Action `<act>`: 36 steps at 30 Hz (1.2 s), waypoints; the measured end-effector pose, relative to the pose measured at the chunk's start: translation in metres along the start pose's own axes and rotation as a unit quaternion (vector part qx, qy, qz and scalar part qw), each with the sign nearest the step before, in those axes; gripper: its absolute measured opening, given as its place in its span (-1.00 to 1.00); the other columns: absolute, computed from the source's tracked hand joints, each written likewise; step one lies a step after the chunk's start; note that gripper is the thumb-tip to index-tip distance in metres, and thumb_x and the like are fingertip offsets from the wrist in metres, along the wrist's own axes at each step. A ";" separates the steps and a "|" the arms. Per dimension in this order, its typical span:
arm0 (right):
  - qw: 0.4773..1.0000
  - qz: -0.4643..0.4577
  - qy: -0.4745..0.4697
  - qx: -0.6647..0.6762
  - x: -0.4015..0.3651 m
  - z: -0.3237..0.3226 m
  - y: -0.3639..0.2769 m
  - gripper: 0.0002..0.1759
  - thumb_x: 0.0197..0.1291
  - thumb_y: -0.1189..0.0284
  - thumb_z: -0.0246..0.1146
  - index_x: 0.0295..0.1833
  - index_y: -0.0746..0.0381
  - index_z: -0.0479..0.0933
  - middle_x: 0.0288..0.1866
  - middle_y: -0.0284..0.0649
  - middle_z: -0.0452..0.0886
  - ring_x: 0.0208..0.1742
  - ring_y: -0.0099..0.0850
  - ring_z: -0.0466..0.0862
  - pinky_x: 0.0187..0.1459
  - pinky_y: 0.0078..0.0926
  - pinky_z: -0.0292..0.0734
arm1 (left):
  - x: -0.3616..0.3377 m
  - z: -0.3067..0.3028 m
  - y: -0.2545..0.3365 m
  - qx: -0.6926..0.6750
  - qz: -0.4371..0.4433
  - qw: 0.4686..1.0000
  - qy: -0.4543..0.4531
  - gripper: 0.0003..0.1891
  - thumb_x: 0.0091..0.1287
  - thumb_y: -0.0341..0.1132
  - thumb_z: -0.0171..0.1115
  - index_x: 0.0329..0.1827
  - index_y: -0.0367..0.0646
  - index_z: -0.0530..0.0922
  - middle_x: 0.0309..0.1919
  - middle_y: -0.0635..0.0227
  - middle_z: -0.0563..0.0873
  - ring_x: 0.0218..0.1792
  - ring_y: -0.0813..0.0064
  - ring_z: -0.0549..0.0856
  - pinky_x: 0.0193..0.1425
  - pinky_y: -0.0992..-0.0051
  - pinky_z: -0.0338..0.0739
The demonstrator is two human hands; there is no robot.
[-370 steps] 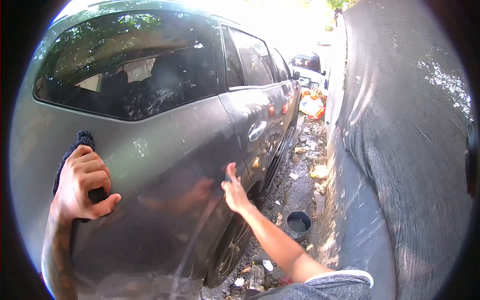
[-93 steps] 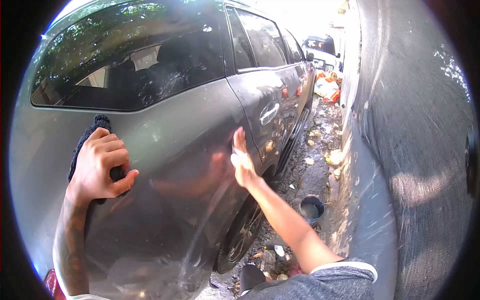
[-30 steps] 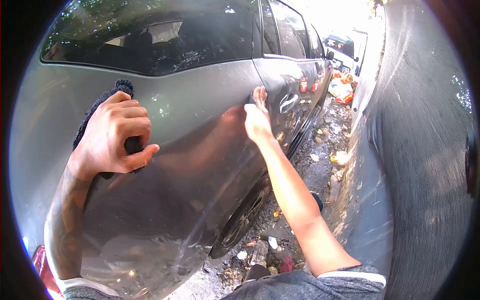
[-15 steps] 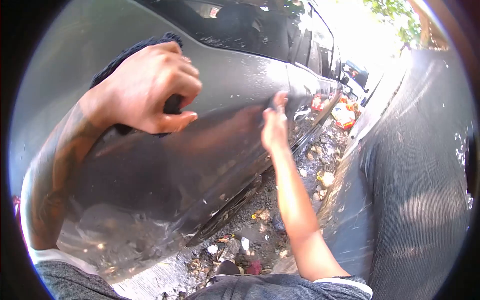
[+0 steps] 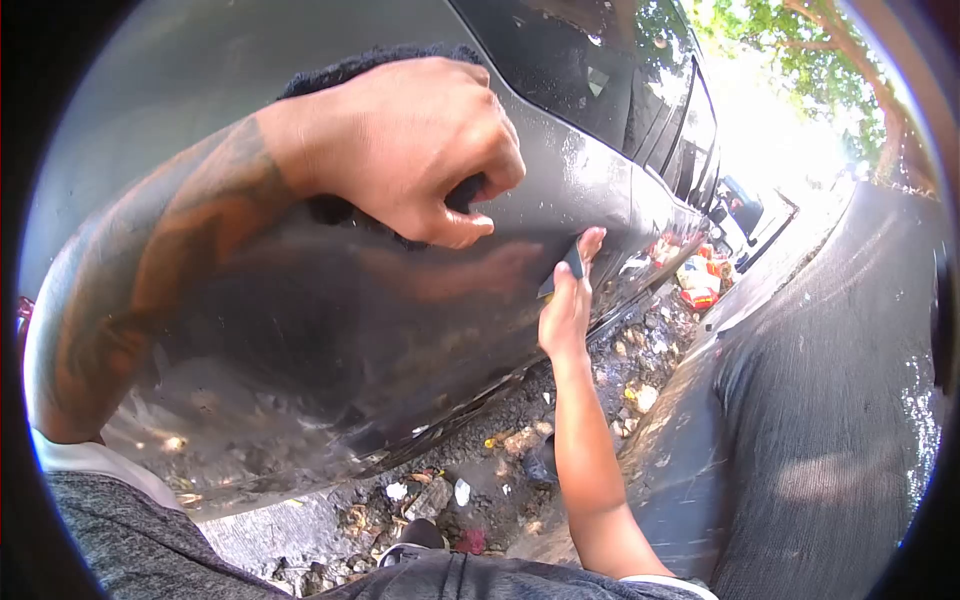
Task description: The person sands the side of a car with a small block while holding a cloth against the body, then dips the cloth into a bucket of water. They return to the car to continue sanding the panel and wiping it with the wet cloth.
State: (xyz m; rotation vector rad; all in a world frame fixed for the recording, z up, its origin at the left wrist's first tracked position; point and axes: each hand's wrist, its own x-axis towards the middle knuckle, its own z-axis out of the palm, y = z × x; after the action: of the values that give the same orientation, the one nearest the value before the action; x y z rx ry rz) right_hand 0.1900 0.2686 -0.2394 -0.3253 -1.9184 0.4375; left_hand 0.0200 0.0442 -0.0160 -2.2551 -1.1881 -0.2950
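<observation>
against the grey car (image 5: 330, 330), left hand (image 5: 410, 140) grips a dark cloth (image 5: 350, 68); right hand (image 5: 568, 305) rests open-palmed.

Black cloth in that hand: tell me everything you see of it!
The cloth is dark, almost black, and looks fuzzy. It is bunched up in the left hand, which covers most of it; bits peek out above the knuckles and between fingers and thumb. It presses against the grey car.

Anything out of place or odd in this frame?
Litter lies strewn over the ground beside the grey car, with red and orange rubbish heaped further along. The dark cloth in the left hand looks ordinary.
</observation>
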 end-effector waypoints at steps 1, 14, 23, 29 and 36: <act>1.000 0.005 -0.004 -0.001 0.011 -0.007 0.009 -0.29 0.61 0.23 -0.19 0.66 0.46 -0.07 0.78 0.02 -0.16 0.78 -0.29 -0.19 0.69 -0.40 -0.31 | 0.000 0.001 0.001 -0.003 -0.001 1.000 -0.005 -0.71 -0.05 -0.23 0.44 -0.63 -0.06 0.44 -0.60 0.42 0.52 -0.41 0.26 0.60 -0.11 0.30 0.41; 0.957 0.246 -0.023 0.151 0.065 -0.033 0.063 -0.35 0.58 0.23 -0.14 0.57 0.48 0.15 0.61 0.11 0.18 0.63 -0.15 0.13 0.60 -0.30 -0.07 | -0.001 0.005 0.001 0.012 -0.014 1.000 -0.020 -0.74 -0.01 -0.20 0.44 -0.60 -0.07 0.50 -0.57 0.39 0.57 -0.38 0.25 0.64 -0.06 0.27 0.45; 0.965 0.198 0.039 0.167 0.049 -0.013 0.027 -0.27 0.58 0.30 -0.12 0.68 0.42 -0.12 0.78 0.03 -0.27 0.79 -0.24 -0.28 0.70 -0.37 -0.41 | 0.002 0.000 0.002 0.021 -0.018 0.999 -0.026 -0.73 -0.01 -0.19 0.44 -0.60 -0.06 0.49 -0.55 0.41 0.59 -0.39 0.26 0.63 -0.08 0.26 0.44; 0.982 0.186 -0.008 -0.018 0.038 -0.013 0.019 -0.20 0.64 0.07 -0.25 0.70 0.39 -0.24 0.77 0.10 -0.36 0.77 -0.03 -0.37 0.70 -0.16 -0.49 | 0.000 -0.001 0.003 0.010 -0.027 0.999 -0.032 -0.71 -0.02 -0.17 0.45 -0.59 -0.07 0.47 -0.55 0.38 0.58 -0.37 0.22 0.63 -0.07 0.25 0.44; 1.000 0.020 -0.015 -0.018 -0.003 0.012 -0.005 -0.16 0.58 0.11 -0.26 0.67 0.47 -0.30 0.77 0.15 -0.40 0.77 -0.01 -0.39 0.69 -0.15 -0.50 | -0.005 0.001 0.000 0.013 -0.027 0.999 -0.021 -0.73 0.02 -0.18 0.42 -0.60 -0.08 0.49 -0.52 0.35 0.62 -0.34 0.20 0.66 -0.04 0.26 0.46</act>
State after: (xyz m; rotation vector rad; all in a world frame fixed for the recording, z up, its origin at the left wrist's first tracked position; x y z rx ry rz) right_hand 0.1796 0.2609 -0.2438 -0.3822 -1.9533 0.4364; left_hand 0.0170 0.0414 -0.0190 -2.2196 -1.2680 -0.2515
